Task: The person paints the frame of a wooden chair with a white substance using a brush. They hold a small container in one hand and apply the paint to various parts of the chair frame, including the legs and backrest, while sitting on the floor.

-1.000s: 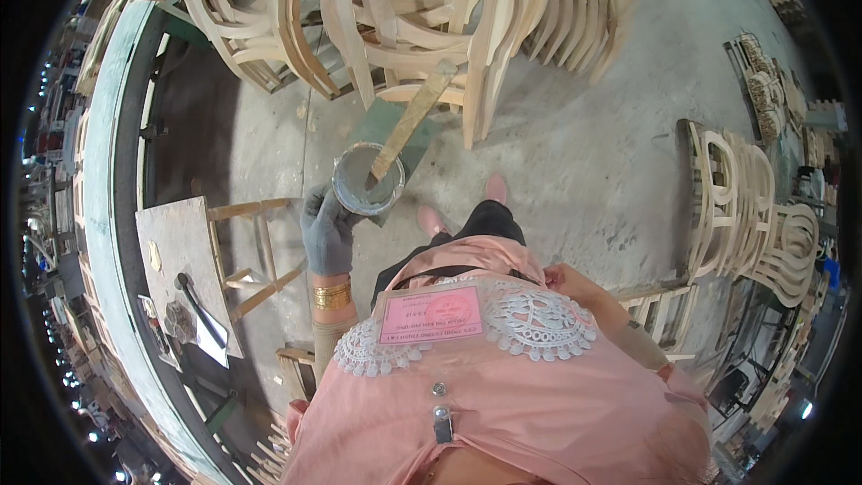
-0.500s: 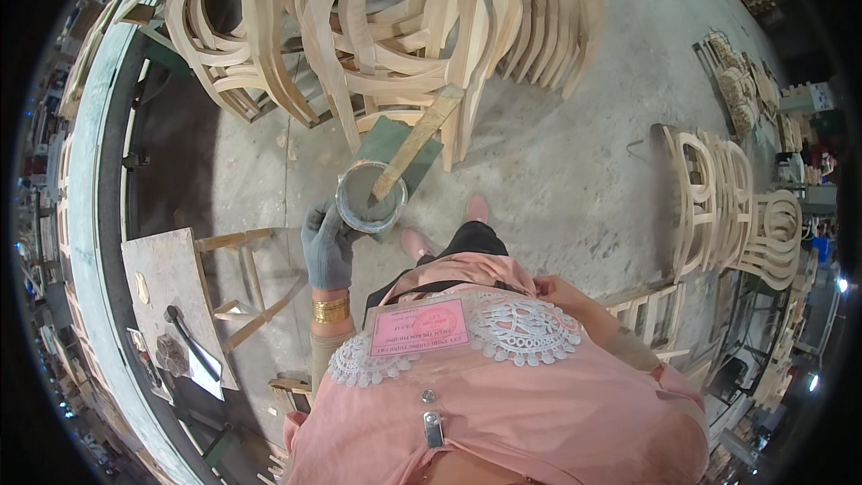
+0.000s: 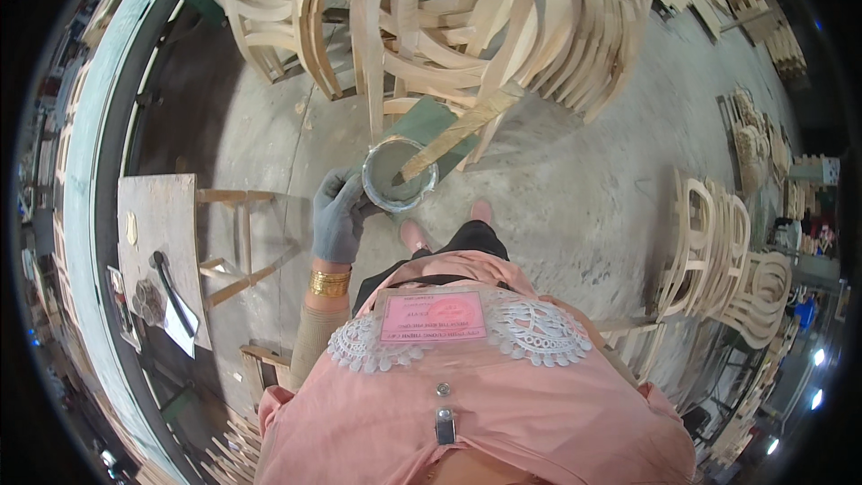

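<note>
A round metal tin (image 3: 398,174) of grey paste, a flat wooden stick (image 3: 458,131) leaning out of it, is carried low above the concrete floor (image 3: 557,180), in front of the person's chest. The left hand (image 3: 339,216), in a grey glove with a gold bangle (image 3: 329,282) at the wrist, has its fingers (image 3: 346,185) curled shut around the tin's rim; the right hand is out of view. Bare wooden chair frames (image 3: 467,27) are stacked just beyond, and a small wooden bench (image 3: 162,242) with tools stands to the left.

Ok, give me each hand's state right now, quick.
Left hand: gloved, closed on the rim of the round tin with a wooden stick in it.
Right hand: not in view.
</note>
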`<state>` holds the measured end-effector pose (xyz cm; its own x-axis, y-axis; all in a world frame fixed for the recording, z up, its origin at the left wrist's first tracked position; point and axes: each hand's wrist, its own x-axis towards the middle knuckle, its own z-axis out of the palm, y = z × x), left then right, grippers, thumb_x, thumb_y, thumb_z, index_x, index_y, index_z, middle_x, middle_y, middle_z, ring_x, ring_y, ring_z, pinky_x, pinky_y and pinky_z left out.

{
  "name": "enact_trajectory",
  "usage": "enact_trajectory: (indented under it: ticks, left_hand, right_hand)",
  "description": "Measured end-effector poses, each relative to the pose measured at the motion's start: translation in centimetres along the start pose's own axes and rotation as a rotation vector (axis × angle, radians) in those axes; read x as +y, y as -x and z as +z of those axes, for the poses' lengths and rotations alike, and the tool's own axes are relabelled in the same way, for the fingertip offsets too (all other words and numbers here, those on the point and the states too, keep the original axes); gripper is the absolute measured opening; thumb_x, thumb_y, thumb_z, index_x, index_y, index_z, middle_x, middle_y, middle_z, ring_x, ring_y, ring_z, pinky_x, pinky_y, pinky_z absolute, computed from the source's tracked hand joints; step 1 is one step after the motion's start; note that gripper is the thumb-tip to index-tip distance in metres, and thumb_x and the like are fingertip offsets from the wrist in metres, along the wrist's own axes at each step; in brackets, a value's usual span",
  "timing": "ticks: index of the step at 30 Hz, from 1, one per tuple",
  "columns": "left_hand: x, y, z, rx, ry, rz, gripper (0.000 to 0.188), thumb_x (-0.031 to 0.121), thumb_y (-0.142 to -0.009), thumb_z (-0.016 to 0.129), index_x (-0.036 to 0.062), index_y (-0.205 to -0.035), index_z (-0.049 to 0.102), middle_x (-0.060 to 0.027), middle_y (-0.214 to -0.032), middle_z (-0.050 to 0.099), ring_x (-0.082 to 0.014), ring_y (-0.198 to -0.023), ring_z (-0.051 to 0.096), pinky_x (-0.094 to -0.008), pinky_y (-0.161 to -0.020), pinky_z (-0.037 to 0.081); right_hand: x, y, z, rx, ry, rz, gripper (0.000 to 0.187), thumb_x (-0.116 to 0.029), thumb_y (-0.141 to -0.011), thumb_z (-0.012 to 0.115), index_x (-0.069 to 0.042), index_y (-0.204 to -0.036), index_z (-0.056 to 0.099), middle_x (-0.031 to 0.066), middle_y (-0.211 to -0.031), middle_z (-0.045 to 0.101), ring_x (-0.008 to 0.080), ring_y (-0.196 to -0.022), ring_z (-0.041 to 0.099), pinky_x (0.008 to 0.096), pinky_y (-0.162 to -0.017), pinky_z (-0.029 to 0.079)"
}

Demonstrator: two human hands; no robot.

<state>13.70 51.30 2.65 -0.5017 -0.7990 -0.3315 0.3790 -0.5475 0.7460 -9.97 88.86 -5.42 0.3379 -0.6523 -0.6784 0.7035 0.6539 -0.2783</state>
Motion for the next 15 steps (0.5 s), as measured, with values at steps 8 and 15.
enact_trajectory:
  ticks: [8,15]
  left_hand:
    - [0.5,1.3,-0.4,0.017,0.006,-0.010,0.015,0.010,-0.090,0.051,0.0001,-0.101,0.051,-0.0125,-0.092,0.063,-0.0228,-0.079,0.065,-0.0374,-0.065,0.057]
    - [-0.4,2.7,-0.6,0.045,-0.025,-0.081,0.015,0.010,-0.087,0.055,-0.0017,-0.097,0.053,-0.0107,-0.089,0.061,-0.0191,-0.074,0.063,-0.0335,-0.064,0.055]
  right_hand:
    - [-8.2,-1.0,1.7,0.130,0.626,0.017,0.024,-0.013,-0.084,0.060,-0.003,-0.105,0.063,0.0052,-0.106,0.064,0.0120,-0.095,0.059,0.0276,-0.083,0.046]
    - [-18.0,-8.1,14.5,0.063,0.320,-0.555,0.040,-0.025,-0.093,0.050,0.004,-0.119,0.051,0.0164,-0.110,0.061,0.0246,-0.098,0.061,0.0356,-0.086,0.048]
